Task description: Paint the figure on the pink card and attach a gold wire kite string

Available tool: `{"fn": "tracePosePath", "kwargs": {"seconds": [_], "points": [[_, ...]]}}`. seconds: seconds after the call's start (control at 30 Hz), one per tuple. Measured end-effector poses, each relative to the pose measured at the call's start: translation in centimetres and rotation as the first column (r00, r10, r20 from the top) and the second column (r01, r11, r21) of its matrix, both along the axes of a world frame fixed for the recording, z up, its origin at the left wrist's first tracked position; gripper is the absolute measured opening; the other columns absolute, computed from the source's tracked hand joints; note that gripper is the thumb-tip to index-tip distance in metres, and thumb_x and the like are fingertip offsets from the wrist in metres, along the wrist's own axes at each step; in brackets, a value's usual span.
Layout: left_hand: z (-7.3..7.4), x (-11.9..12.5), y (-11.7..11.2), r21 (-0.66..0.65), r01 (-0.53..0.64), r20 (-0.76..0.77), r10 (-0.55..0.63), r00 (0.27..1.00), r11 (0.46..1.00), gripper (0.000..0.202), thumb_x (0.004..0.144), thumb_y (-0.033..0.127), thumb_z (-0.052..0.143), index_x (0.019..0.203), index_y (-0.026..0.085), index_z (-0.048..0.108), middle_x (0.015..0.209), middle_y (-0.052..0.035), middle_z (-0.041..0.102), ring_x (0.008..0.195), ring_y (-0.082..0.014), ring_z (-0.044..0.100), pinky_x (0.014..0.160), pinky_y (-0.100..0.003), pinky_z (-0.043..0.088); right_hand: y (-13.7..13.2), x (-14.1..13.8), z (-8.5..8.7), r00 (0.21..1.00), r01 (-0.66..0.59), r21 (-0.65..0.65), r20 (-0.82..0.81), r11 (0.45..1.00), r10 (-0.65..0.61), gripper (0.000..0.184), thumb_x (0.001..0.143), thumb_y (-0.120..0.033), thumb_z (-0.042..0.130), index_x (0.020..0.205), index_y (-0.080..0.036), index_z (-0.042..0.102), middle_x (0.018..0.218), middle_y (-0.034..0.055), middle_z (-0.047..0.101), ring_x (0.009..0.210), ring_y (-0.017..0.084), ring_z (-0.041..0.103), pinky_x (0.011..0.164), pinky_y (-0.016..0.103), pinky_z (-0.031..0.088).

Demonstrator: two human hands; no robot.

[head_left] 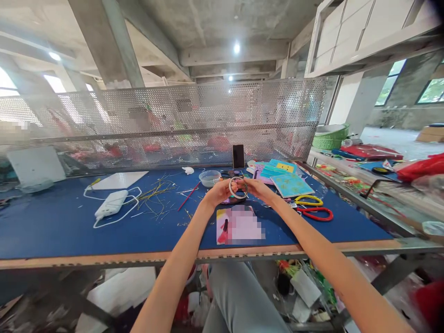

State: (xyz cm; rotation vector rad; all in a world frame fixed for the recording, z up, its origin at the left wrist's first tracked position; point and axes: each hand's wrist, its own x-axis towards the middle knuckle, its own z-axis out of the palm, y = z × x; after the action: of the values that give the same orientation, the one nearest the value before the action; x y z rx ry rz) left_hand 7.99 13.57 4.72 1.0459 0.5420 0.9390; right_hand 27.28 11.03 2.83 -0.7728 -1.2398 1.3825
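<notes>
A thin white ring [231,192], much like a narrow roll of tape, is held upright between my two hands above the blue table. My left hand [219,192] has its fingers closed on the ring's left side. From the other side, my right hand [257,188] grips the ring; its fingertips are partly hidden behind it. Below them on the table lies a pink printed sheet [223,229], partly blurred out. A dark round object behind the hands is mostly covered. Right of my right hand lie a yellow handle loop [308,200] and a red handle loop [317,213], apparently scissors.
Behind the hands are a clear plastic bowl [209,178] and an upright phone [238,156]. Blue printed booklets [293,185] lie to the right. Leftward are a red stick [189,196], thin yellow stems [152,194] and a white power strip [111,205]. Perforated metal panels [166,115] close the back.
</notes>
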Motion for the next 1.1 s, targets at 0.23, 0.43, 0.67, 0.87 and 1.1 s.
{"fn": "tracePosePath", "kwargs": {"seconds": [0.23,0.43,0.67,0.87,1.1], "points": [[0.6,-0.3,-1.1,0.143,0.114,0.023,-0.118,0.993,0.983,0.027,0.076,0.017,0.077,0.102,0.013,0.071,0.090,-0.0058,0.075,0.087,-0.0149,0.071,0.088,-0.026,0.052,0.1,0.3,0.1,1.000,0.030,0.003,0.006,1.000,-0.030,0.030,0.096,-0.037,0.053,0.102,-0.019,0.076,0.107,0.0060,0.077,0.091,0.015,0.072,0.088,0.026,0.054],[0.3,-0.4,-0.9,0.250,0.146,-0.052,-0.137,0.989,0.957,0.033,0.065,0.024,0.087,0.094,0.015,0.073,0.086,-0.0046,0.074,0.079,-0.0138,0.069,0.086,-0.030,0.052,0.3,-0.1,-0.7,0.997,0.055,-0.016,0.053,0.998,-0.055,0.028,0.091,-0.041,0.060,0.101,-0.020,0.076,0.097,0.0065,0.078,0.084,0.017,0.074,0.076,0.025,0.056],[0.1,0.8,-1.4,0.357,0.118,-0.178,-0.057,0.982,0.927,0.045,0.063,0.028,0.089,0.104,0.016,0.074,0.085,-0.0047,0.073,0.079,-0.0141,0.065,0.073,-0.024,0.048,0.5,-0.2,-1.1,0.990,0.123,-0.039,0.077,0.992,-0.120,0.025,0.084,-0.041,0.066,0.094,-0.020,0.076,0.083,0.0051,0.078,0.074,0.017,0.073,0.074,0.027,0.057],[-0.9,2.5,-2.3,0.474,-0.003,-0.251,0.138,0.958,0.881,0.027,0.058,0.019,0.089,0.082,0.014,0.077,0.060,0.0027,0.062,0.057,-0.0094,0.051,0.059,-0.023,0.039,0.1,-0.9,-1.2,0.983,0.159,-0.067,0.106,0.985,-0.152,0.021,0.079,-0.037,0.070,0.085,-0.018,0.077,0.075,0.0023,0.076,0.065,0.015,0.068,0.070,0.027,0.055],[-0.8,2.4,-1.7,0.505,-0.186,-0.159,0.303,0.940,0.843,0.016,0.065,0.024,0.084,0.078,0.017,0.078,0.081,-0.0030,0.072,0.082,-0.0168,0.061,0.078,-0.026,0.046,0.2,-1.1,-0.7,0.994,0.105,-0.123,0.043,0.987,-0.101,0.022,0.087,-0.036,0.062,0.090,-0.020,0.076,0.092,0.0057,0.078,0.088,0.018,0.072,0.087,0.030,0.056]]}}
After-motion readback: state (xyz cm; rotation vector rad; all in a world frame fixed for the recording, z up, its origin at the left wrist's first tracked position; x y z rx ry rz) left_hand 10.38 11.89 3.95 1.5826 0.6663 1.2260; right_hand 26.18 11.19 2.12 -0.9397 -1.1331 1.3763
